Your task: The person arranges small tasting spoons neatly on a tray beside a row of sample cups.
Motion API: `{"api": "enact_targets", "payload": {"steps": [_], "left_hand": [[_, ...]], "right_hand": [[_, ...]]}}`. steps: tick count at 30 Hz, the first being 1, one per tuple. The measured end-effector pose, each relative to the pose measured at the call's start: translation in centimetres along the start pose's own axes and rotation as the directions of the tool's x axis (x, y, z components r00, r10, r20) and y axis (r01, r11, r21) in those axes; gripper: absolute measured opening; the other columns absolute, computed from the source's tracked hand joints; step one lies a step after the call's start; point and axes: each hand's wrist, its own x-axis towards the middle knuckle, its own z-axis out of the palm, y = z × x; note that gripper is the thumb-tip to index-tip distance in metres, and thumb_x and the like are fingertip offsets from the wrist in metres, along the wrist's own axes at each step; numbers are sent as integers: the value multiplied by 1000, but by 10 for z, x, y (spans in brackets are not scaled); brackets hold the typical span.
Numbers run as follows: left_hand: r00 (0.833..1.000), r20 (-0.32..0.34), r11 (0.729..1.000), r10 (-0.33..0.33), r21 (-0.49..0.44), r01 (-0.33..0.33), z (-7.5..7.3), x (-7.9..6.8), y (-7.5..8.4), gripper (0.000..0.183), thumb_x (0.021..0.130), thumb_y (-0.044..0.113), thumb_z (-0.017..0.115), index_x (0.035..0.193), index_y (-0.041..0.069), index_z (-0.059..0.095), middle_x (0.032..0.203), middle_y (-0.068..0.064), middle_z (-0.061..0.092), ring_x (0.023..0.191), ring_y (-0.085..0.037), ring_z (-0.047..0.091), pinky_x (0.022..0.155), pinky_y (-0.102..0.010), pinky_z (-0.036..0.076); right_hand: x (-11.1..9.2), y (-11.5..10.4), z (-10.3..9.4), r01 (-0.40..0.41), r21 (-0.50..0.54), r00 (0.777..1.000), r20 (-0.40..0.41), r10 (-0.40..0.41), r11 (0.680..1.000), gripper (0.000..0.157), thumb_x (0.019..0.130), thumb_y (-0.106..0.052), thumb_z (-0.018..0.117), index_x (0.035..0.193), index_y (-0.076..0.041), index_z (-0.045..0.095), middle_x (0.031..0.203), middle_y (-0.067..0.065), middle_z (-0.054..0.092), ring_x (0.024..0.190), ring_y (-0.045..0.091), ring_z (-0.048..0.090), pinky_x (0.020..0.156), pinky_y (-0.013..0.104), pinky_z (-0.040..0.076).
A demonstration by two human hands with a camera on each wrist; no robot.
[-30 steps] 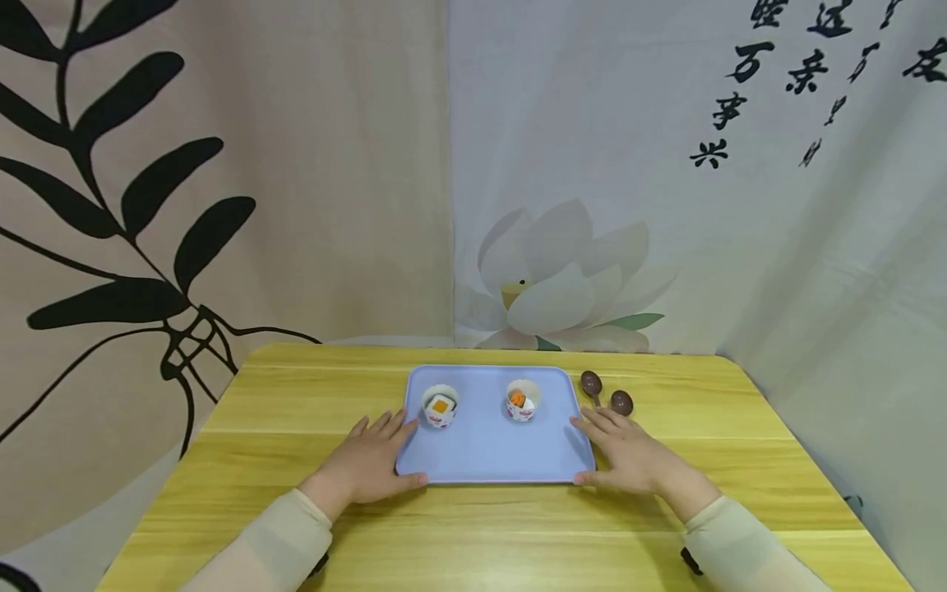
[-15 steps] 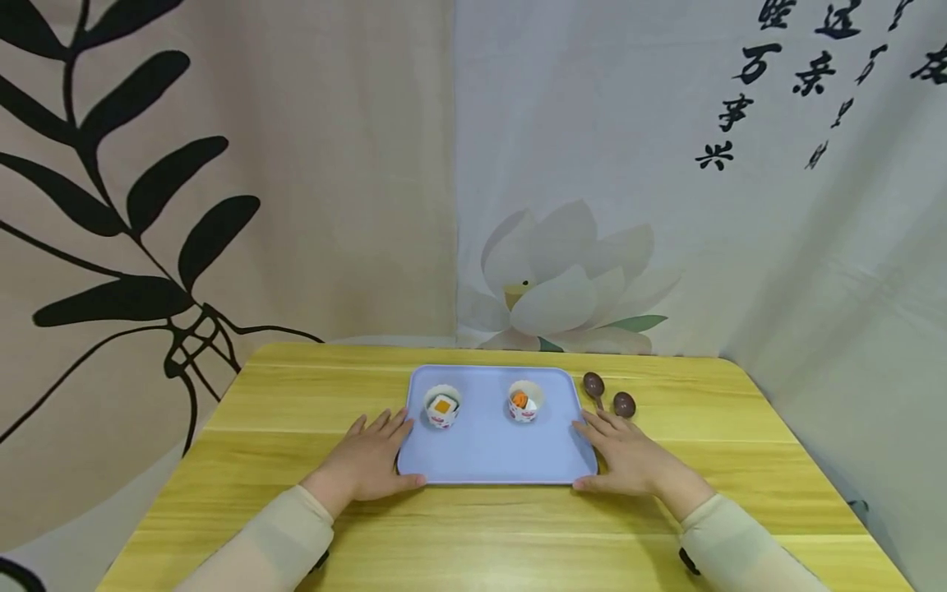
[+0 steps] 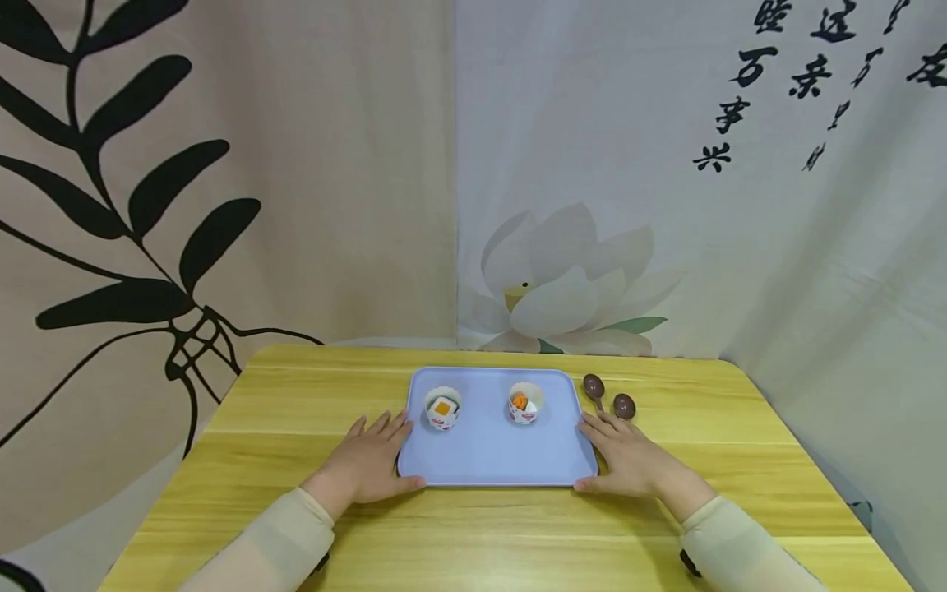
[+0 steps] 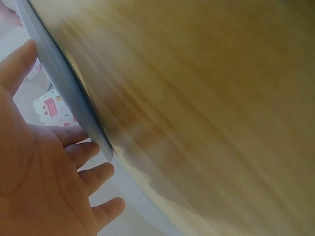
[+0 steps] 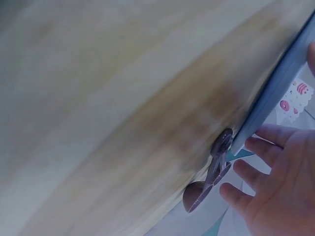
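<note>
Leftmost, a cream curtain [image 3: 355,164] printed with a dark leafy plant [image 3: 118,304] hangs behind the yellow wood-grain bench [image 3: 496,543]. Coming out of a pale left sleeve [image 3: 259,547], the left hand [image 3: 362,464] touches the left side of a light blue tray [image 3: 491,460], its thumb at the near edge; its grip is released, the fingers extended rather than wrapped round anything. The tray lies flat in the middle of the bench. On it, left of centre, stands a printed paper cup [image 3: 443,423] with a white and yellow-orange piece inside; well apart to the right stands a second printed cup [image 3: 523,418] containing something orange and something white. The right hand [image 3: 629,460] mirrors the left at the tray's right side, thumb at the near edge, its grip likewise loose. Just beyond its fingertips lie two brown spoons [image 3: 594,386], beside the tray. Black lettering [image 3: 750,66] marks the backdrop, upper right.
</note>
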Motion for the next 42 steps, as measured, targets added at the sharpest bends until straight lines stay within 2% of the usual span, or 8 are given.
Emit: {"api": "enact_targets", "payload": {"steps": [17,29,36,42], "left_hand": [[1000,-10,1000,8,16,-7,3,1,-2,101,85,72,60,152,-1,39,160,-17,33,147,-41,28,116,-63,17],[1000,-7,1000,8,1,-8,3,1,-1,100,85,70,62,152,-1,39,160,-17,33,147,-41,28,116,-63,18],[1000,-3,1000,7,-2,-7,2,0,0,100,86,69,62,152,-2,39,160,-18,32,146,-42,28,116,-63,18],[1000,3,1000,1,1,-1,1,1,1,100,86,69,62,152,-2,38,160,-18,32,147,-42,28,116,-63,18]], "right_hand": [[1,2,2,-22,12,1000,14,22,1000,103,82,-73,63,152,-1,40,160,17,33,147,46,23,113,66,24],[0,3,-4,-46,43,999,24,45,998,98,83,-67,67,151,-1,42,158,17,36,146,47,23,112,66,24],[-2,3,-11,-43,88,999,-13,45,995,93,85,-64,68,149,-1,45,157,21,36,145,49,24,112,66,24],[-5,2,-17,-65,110,996,-54,72,992,80,89,-53,70,147,-1,49,156,23,36,143,50,27,111,67,26]]}}
